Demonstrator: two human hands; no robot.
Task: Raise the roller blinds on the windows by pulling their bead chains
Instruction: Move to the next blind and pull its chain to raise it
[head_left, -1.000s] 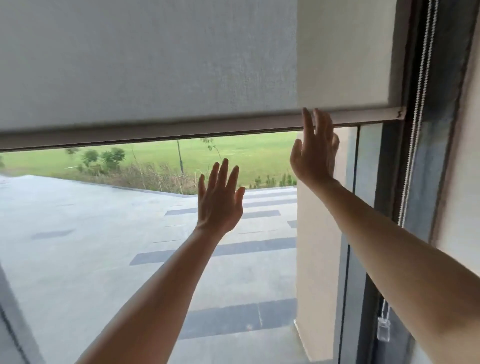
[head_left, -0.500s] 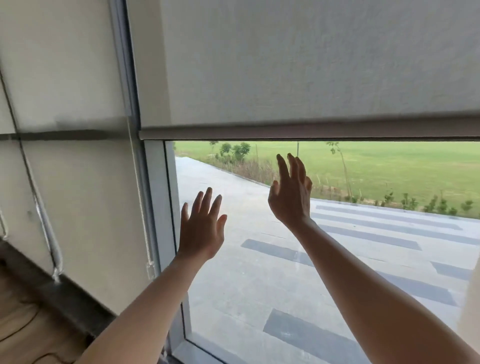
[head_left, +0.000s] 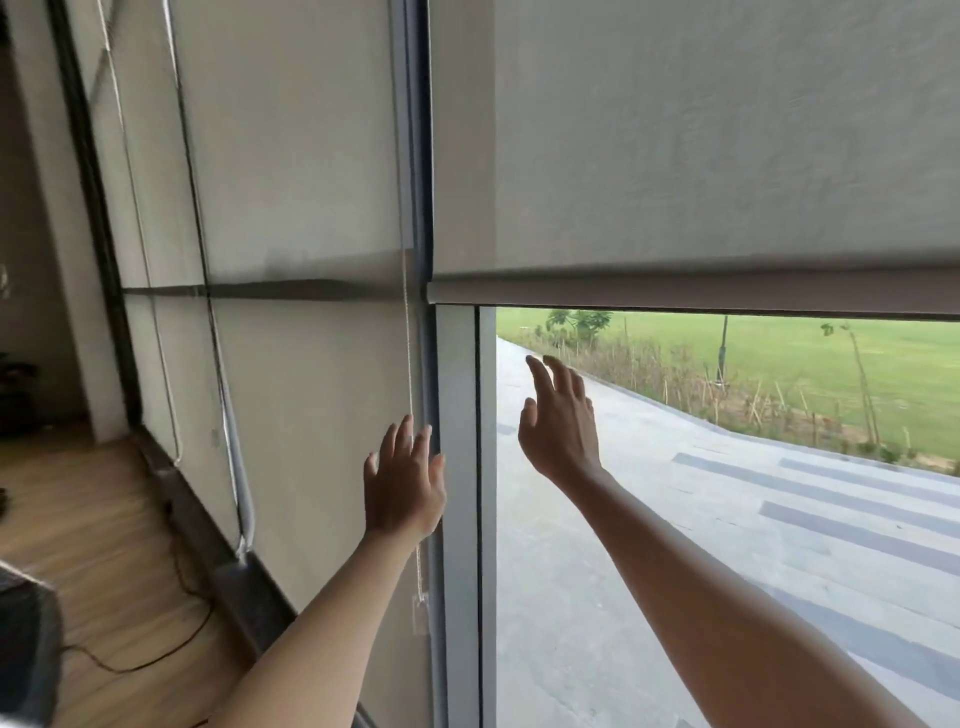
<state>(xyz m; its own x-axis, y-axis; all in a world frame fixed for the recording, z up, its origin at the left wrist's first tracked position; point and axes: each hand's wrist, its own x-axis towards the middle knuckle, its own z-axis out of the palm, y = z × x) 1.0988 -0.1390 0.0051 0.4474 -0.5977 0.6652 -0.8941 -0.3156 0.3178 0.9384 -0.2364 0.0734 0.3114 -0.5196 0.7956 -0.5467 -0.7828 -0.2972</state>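
Observation:
The right window's beige roller blind (head_left: 727, 156) is partly raised, its bottom bar (head_left: 675, 293) level with the middle of the pane. The neighbouring blind (head_left: 301, 364) on the left hangs fully down. Its white bead chain (head_left: 407, 332) runs down beside the grey window frame (head_left: 457, 467) and ends in a small clear weight (head_left: 420, 613). My left hand (head_left: 405, 483) is open, fingers spread, right at this chain; I cannot tell if it touches. My right hand (head_left: 561, 421) is open in front of the bare glass, holding nothing.
Further left, two more blinds hang down with chains (head_left: 156, 338) and a cord loop (head_left: 244, 514). A wooden floor (head_left: 104, 545) with a black cable (head_left: 156, 660) lies at lower left, and a dark object (head_left: 26, 649) sits in the corner.
My view has swung left from the raised blind toward the lowered one. Both hands came down off the bottom bar; the left hand moved over to the bead chain by the frame.

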